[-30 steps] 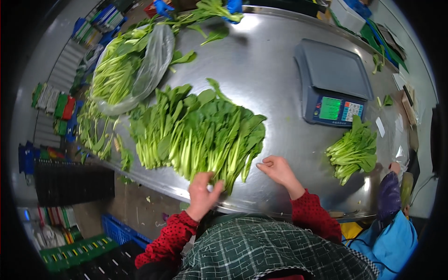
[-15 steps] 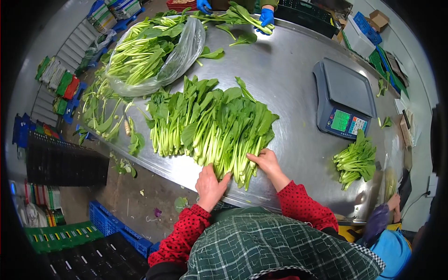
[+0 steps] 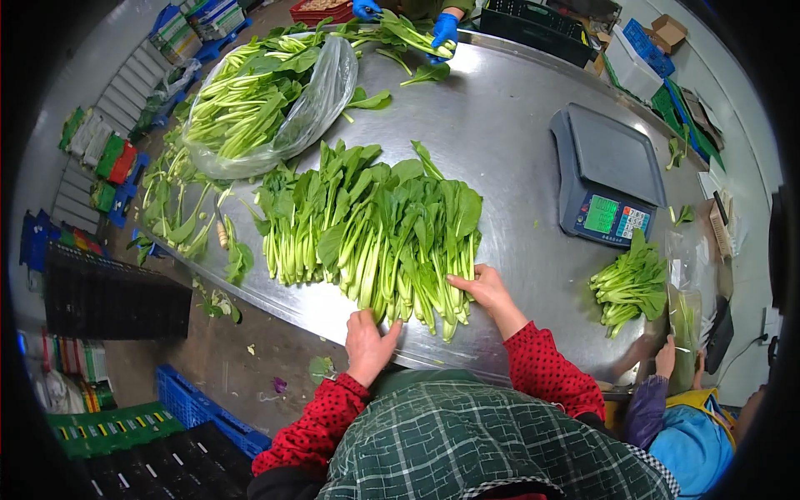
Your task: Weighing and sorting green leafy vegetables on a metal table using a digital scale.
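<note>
A long pile of leafy greens with pale stems [image 3: 367, 225] lies on the steel table [image 3: 492, 125]. My left hand [image 3: 368, 342] is at the stem ends along the near edge of the pile, thumb apart from the fingers. My right hand [image 3: 487, 296] grips the pile's right side, thumb over the stems and fingertips partly hidden. A separate bunch of greens [image 3: 625, 287] lies to my right, below the grey scale [image 3: 608, 142] with its lit display.
A plastic bag of greens [image 3: 258, 108] and loose leaves are back left. Opposite, blue-gloved hands [image 3: 443, 33] hold greens. At right, a co-worker's hand [image 3: 665, 358] is near clear bags. Crates [image 3: 192, 392] stand lower left; a knife handle [image 3: 222, 235] lies among scraps.
My right hand has moved in from the right onto the pile. My left hand has shifted along the stem ends. The co-worker's hand at right has moved around the bags.
</note>
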`<state>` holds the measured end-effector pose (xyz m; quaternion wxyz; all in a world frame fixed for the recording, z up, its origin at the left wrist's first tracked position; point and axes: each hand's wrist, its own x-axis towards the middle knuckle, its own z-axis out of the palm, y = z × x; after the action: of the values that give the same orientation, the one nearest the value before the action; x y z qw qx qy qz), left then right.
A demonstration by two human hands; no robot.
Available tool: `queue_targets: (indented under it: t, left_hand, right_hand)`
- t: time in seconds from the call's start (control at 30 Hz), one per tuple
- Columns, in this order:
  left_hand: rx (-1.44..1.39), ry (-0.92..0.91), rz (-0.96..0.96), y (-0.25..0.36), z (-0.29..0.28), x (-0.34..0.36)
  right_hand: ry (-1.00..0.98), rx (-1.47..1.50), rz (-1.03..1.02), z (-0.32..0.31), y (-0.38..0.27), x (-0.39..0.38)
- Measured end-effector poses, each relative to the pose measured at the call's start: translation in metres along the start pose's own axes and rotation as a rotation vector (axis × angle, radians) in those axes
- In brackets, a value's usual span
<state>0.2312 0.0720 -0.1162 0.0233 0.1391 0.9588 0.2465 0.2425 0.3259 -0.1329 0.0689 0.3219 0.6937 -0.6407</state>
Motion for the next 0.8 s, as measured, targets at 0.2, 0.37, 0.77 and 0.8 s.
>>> queue_targets:
  t: [0.2,0.37,0.77,0.8]
  left_hand:
    - [-0.384,-0.277,-0.252,0.036,0.059,0.007]
    - [-0.772,-0.297,-0.431,0.053,0.046,0.016]
    - [-1.371,-0.604,-0.594,0.052,0.049,0.064]
    - [-1.290,-0.654,-0.542,0.054,0.050,0.064]
  right_hand:
    - [-0.146,0.171,-0.156,0.027,-0.012,0.008]
    - [-0.057,-0.076,-0.037,-0.022,-0.019,0.018]
    - [-0.493,0.149,0.083,-0.020,-0.018,0.024]
    - [-0.526,0.230,0.069,-0.024,-0.007,0.026]
